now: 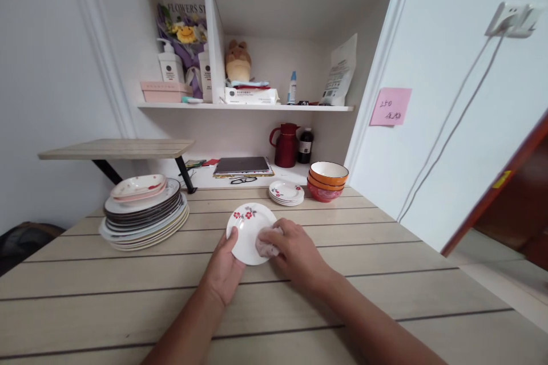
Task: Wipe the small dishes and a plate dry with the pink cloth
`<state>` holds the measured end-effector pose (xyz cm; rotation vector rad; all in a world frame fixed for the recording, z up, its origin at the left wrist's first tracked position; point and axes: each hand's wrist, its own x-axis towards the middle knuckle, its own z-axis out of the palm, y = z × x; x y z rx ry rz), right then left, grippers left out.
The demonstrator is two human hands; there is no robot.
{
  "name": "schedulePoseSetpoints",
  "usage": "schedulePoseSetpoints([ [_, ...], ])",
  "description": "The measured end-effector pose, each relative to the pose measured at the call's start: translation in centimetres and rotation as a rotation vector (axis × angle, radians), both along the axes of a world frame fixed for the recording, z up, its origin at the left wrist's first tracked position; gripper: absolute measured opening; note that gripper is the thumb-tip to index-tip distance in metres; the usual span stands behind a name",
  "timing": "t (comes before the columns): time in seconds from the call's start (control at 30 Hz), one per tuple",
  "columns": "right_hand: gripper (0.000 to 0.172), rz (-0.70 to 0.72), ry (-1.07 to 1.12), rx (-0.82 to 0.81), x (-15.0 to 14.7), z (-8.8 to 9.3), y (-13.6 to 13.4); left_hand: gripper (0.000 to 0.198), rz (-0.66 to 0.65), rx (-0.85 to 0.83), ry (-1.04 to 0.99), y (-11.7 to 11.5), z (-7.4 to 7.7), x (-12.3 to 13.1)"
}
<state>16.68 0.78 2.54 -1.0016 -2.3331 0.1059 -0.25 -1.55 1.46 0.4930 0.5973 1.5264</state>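
A small white plate (248,236) with red flowers near its rim is tilted towards me above the table. My left hand (225,268) grips its left edge, thumb on the face and the other fingers underneath. Bunched under the fingers of my right hand (297,251) is a pale crumpled cloth (266,244), pressed on the plate's right side. Behind the plate sits a stack of matching small plates (286,195).
Stacked bowls (327,182), orange over red, stand at the back right. Larger plates (145,228) are piled at the left, beside a raised wooden stand (120,149). Eyeglasses (243,181), a laptop (242,165) and a red jug (286,148) line the back of the wooden table (265,319).
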Motion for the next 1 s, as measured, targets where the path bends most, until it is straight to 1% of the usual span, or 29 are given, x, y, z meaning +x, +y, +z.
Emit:
schedulePoseSetpoints([
  [0.07,0.044,0.046,-0.013,-0.001,-0.6,0.0,-0.7,0.046,-0.038,-0.01,0.003,0.0,0.0,-0.1],
  [0.13,0.049,0.061,-0.029,0.012,-1.1,0.0,-1.1,0.044,-0.112,-0.033,0.028,-0.1,-0.1,0.1],
  [0.2,0.055,0.034,-0.044,0.037,-1.5,0.1,-1.2,0.042,-0.181,-0.057,0.071,-0.3,-0.1,0.3],
  [0.27,0.055,-0.025,-0.029,0.072,-1.6,0.2,-0.8,0.041,-0.21,-0.066,0.108,-0.6,-0.1,0.6],
  [0.33,0.052,-0.096,0.006,0.107,-1.3,0.4,-0.1,0.041,-0.2,-0.065,0.128,-0.8,0.0,0.8],
  [0.43,0.047,-0.189,0.051,0.131,-0.4,0.5,0.9,0.041,-0.151,-0.061,0.124,-0.8,0.1,0.9],
  [0.5,0.046,-0.222,0.065,0.124,0.3,0.5,1.3,0.04,-0.108,-0.059,0.107,-0.6,0.0,0.9],
  [0.57,0.044,-0.21,0.057,0.1,0.6,0.3,1.3,0.04,-0.071,-0.047,0.082,-0.4,-0.1,0.7],
  [0.6,0.043,-0.182,0.04,0.08,0.7,0.2,1.1,0.04,-0.05,-0.037,0.068,-0.2,-0.2,0.6],
  [0.7,0.039,-0.032,-0.022,0.019,0.2,-0.1,0.1,0.039,0.01,-0.026,0.025,0.1,-0.3,0.1],
  [0.73,0.038,0.021,-0.041,0.011,-0.1,-0.1,-0.3,0.039,0.014,-0.034,0.016,0.1,-0.2,0.0],
  [0.8,0.04,0.093,-0.067,0.022,-0.7,-0.2,-0.9,0.039,-0.021,-0.06,0.013,0.1,-0.2,-0.1],
  [0.83,0.043,0.103,-0.071,0.036,-1.0,-0.2,-1.0,0.039,-0.058,-0.072,0.02,0.0,-0.1,0.0],
  [0.9,0.05,0.079,-0.062,0.064,-1.4,-0.1,-0.9,0.04,-0.131,-0.084,0.047,-0.1,-0.1,0.2],
  [1.0,0.053,-0.028,-0.01,0.104,-1.3,0.3,-0.1,0.04,-0.175,-0.084,0.094,-0.3,-0.1,0.6],
])
